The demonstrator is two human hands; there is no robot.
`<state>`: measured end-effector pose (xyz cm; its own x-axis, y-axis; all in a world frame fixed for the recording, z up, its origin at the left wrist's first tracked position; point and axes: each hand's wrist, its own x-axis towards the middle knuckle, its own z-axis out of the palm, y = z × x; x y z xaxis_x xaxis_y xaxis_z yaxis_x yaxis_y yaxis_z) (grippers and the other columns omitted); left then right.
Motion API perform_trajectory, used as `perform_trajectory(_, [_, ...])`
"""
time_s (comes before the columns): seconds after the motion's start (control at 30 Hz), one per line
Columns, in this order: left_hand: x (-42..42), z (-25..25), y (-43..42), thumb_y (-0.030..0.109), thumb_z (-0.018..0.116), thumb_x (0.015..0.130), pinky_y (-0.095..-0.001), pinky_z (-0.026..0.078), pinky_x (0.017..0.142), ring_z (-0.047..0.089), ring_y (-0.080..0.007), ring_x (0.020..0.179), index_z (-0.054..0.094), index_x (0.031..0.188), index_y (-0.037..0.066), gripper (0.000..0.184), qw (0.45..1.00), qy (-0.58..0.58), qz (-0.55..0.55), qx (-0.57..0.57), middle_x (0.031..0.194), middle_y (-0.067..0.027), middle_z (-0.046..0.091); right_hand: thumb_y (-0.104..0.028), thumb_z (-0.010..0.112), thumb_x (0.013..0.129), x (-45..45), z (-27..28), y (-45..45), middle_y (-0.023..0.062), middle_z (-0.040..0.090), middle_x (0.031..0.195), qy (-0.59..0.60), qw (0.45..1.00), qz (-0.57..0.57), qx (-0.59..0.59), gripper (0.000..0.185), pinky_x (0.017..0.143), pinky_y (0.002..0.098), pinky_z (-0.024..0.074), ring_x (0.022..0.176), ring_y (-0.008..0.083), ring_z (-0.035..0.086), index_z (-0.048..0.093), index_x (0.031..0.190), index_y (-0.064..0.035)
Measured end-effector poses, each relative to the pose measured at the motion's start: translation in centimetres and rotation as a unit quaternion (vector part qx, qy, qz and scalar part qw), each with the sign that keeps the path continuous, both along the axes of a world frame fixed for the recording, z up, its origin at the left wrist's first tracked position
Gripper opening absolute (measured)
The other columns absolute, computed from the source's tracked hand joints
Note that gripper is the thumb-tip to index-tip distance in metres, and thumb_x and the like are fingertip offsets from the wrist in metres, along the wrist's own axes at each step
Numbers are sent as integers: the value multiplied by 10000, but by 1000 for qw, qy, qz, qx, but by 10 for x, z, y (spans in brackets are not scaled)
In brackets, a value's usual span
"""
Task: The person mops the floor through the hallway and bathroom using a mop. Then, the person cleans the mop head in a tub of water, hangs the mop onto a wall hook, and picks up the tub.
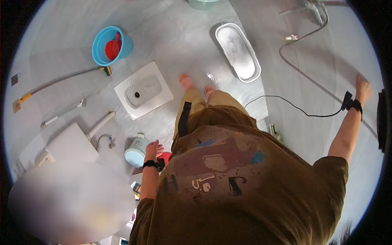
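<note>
My left hand (154,148) hangs at my side with its fingers apart and nothing in it. Close to it are a pale blue lidded bin (136,152) and a red object (165,157), partly hidden behind the wrist. My right hand (363,88) is stretched far out to the right in front of the grey wall, its fingers curled and slightly blurred. What they hold, if anything, is hidden. A grey shower hose (304,74) runs along the wall below that hand. Both wrists wear black straps, and a black cable (300,107) leads from the right one.
A white squat toilet (161,90) is set in the floor ahead on the left. Beyond it stands a blue bucket (96,48) with a red dipper (112,50). A white oblong tub (253,65) lies ahead on the right. A tap (313,8) is mounted on the right wall.
</note>
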<state>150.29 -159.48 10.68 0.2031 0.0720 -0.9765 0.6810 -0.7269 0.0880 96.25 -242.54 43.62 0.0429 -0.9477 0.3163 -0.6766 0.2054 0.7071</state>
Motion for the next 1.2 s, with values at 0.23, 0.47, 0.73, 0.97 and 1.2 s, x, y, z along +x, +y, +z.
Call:
perform_trajectory(0.23, [64,-15,-34,372,551,901,-355,512,656,652,-210,799,525,1145,48,406,999,-32,-27,-22,983,-96,646,-692,417,809,-1,11,-7,167,545,1269,-18,993,-74,87,719,971,421,403,1202,319,495,600,1207,-121])
perform_trajectory(0.47, [91,-27,-28,372,550,899,-354,516,623,657,-213,811,524,1155,52,410,998,-56,-2,-37,982,-100,648,-718,420,791,10,8,6,191,565,1234,-76,993,-85,27,785,970,438,403,1171,353,515,611,1182,-66])
perform_trajectory(0.73, [99,-30,-21,368,537,907,-364,511,613,658,-220,768,529,1128,51,386,997,-34,-45,-47,962,-98,652,-660,494,776,43,18,21,172,506,1318,-105,985,-131,45,744,991,434,391,1226,336,473,557,1257,-95])
perform_trajectory(0.97, [94,-33,-34,371,547,897,-343,509,593,654,-197,746,547,1086,45,377,998,-44,-38,-35,919,-90,653,-643,452,819,18,4,16,179,589,1192,-48,997,-57,21,678,942,439,428,1142,345,536,628,1146,-75])
perform_trajectory(1.2, [56,-54,-17,391,556,892,-392,521,598,648,-245,745,548,1047,18,404,1000,17,-5,15,928,-108,635,-630,474,820,-37,-9,-22,157,634,1121,-94,994,40,31,611,881,442,460,1069,333,584,672,1088,-118])
